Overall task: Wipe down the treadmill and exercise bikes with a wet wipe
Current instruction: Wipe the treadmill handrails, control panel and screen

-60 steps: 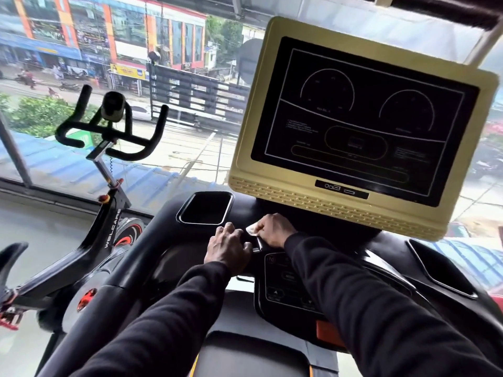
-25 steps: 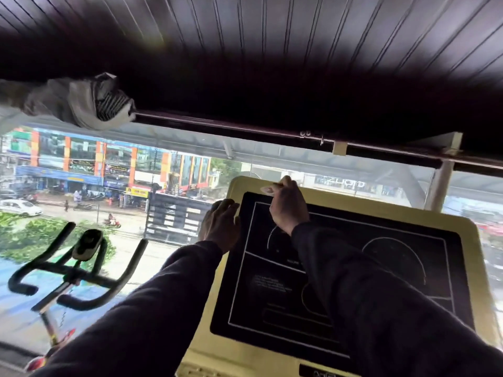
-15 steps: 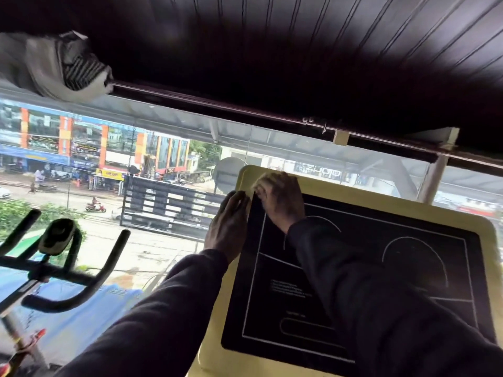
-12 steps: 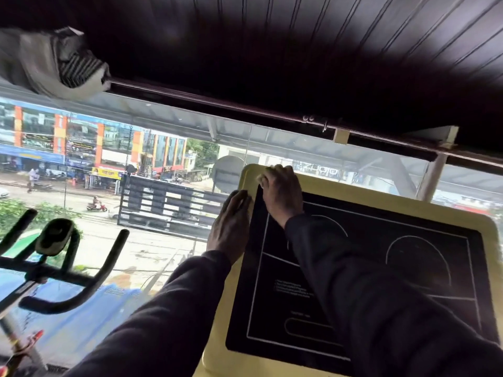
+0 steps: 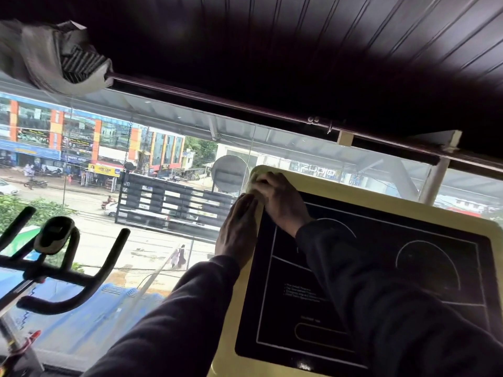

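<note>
- Right hand (image 5: 280,202) at top-left corner of treadmill console (image 5: 381,197), fingers curled over pale wet wipe (image 5: 254,176), pressing it onto yellow frame.
- Left hand (image 5: 238,235) flat along console's left edge, fingers straight.
- Exercise bike handlebars (image 5: 62,257) at far left.

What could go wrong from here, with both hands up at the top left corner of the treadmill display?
1. The right hand presses the wet wipe on the display frame; moisture could creep into the seam around the black screen.
2. The left hand lies on the display's left edge; hard pressure might tilt it.
</note>
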A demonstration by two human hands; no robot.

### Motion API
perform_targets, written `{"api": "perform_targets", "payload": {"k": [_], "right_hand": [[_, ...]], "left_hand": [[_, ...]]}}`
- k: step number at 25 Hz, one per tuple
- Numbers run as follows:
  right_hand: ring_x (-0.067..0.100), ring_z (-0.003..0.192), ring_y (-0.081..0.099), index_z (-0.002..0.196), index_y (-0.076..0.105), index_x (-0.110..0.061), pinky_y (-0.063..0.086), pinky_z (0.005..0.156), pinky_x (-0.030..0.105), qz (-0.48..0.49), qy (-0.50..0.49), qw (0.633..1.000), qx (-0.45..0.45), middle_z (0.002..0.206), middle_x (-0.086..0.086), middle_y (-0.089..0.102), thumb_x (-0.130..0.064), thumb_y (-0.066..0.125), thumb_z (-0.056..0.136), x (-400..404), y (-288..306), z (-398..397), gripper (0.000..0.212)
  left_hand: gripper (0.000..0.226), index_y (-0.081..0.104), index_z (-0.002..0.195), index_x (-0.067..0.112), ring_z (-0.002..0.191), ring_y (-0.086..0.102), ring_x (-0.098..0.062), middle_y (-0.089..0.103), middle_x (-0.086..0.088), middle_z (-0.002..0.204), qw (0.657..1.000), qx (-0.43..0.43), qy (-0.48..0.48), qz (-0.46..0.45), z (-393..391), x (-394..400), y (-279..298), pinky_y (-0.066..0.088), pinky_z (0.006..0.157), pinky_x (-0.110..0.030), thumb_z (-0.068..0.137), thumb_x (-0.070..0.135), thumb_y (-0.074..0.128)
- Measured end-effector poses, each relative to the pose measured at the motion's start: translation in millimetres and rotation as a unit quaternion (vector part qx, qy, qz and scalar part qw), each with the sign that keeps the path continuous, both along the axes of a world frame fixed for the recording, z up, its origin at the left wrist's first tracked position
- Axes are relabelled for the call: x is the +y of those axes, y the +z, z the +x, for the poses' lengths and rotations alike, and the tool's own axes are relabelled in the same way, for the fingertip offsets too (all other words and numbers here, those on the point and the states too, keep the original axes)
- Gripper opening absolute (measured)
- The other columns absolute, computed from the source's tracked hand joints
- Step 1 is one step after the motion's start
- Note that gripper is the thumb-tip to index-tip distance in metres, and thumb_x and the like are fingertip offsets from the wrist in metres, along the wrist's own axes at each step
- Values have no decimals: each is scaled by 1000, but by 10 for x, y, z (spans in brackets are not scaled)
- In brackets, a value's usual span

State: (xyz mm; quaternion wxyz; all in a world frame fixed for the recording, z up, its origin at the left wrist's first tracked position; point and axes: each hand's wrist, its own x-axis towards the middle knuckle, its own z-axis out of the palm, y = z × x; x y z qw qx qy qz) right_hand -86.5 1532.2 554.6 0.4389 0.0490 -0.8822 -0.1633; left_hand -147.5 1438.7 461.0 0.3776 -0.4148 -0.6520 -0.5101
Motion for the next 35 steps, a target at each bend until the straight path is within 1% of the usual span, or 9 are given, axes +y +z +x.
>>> {"api": "perform_targets", "payload": {"k": [3,7,11,15,17,22,27,31,35], "right_hand": [[24,116,51,120,64,-8,48,96,39,-93,-49,994,43,125,4,59,9,55,84,44,78,-27,41],[29,129,48,130,57,-2,38,111,42,35,9,999,12,137,14,54,5,61,86,38,-246,-9,45],[27,129,48,126,60,-4,38,109,41,-27,-88,992,88,136,11,56,7,54,86,106,-101,73,42],[31,108,60,111,69,1,51,93,37,53,-13,996,71,118,13,67,4,59,83,5,-336,92,30],[31,104,59,105,71,-3,55,86,38,-28,-29,994,97,116,10,68,7,65,80,19,-227,116,27],[24,118,54,119,66,-3,44,102,27,-26,27,998,55,126,8,63,-10,51,93,-92,-448,164,31],[26,131,43,134,54,-2,34,111,26,-113,-49,991,58,140,11,53,8,57,88,-64,-352,159,48],[23,125,51,124,64,-4,43,106,32,-31,38,999,3,132,8,60,8,63,84,-45,-526,348,41],[23,134,40,134,56,-6,37,111,29,-131,-47,990,35,144,7,49,9,58,87,-129,-460,293,49]], "left_hand": [[45,64,124,-2,119,60,-36,61,-21,131,1000,10,8,4,-29,25,-32,53,94,-43,81,-17,62],[38,58,134,7,126,52,-24,56,-12,138,1000,3,4,-1,-18,-9,-25,47,103,-34,98,14,44],[45,62,127,1,119,61,-32,60,-17,133,1000,-8,3,13,-37,9,-29,56,92,-42,93,10,35],[42,58,133,2,122,57,-31,56,-16,137,1000,-24,-4,-6,13,-41,-7,54,94,-42,95,6,41],[46,56,135,2,125,55,-31,54,-15,140,999,-31,-5,-12,17,-48,-6,51,99,-41,90,-6,46],[41,54,138,8,125,49,-26,52,-9,140,997,-72,9,-8,33,-39,11,47,100,-38,97,5,50],[36,58,132,6,114,46,-21,54,-8,135,998,-60,18,14,8,-45,-16,45,89,-34,96,4,54],[33,62,125,4,105,57,-33,59,-13,125,998,-57,25,10,40,-55,-25,52,85,-41,93,0,60],[32,64,121,3,102,60,-35,61,-14,122,999,-37,14,-34,26,-189,-20,55,83,-45,90,-2,60]]}}
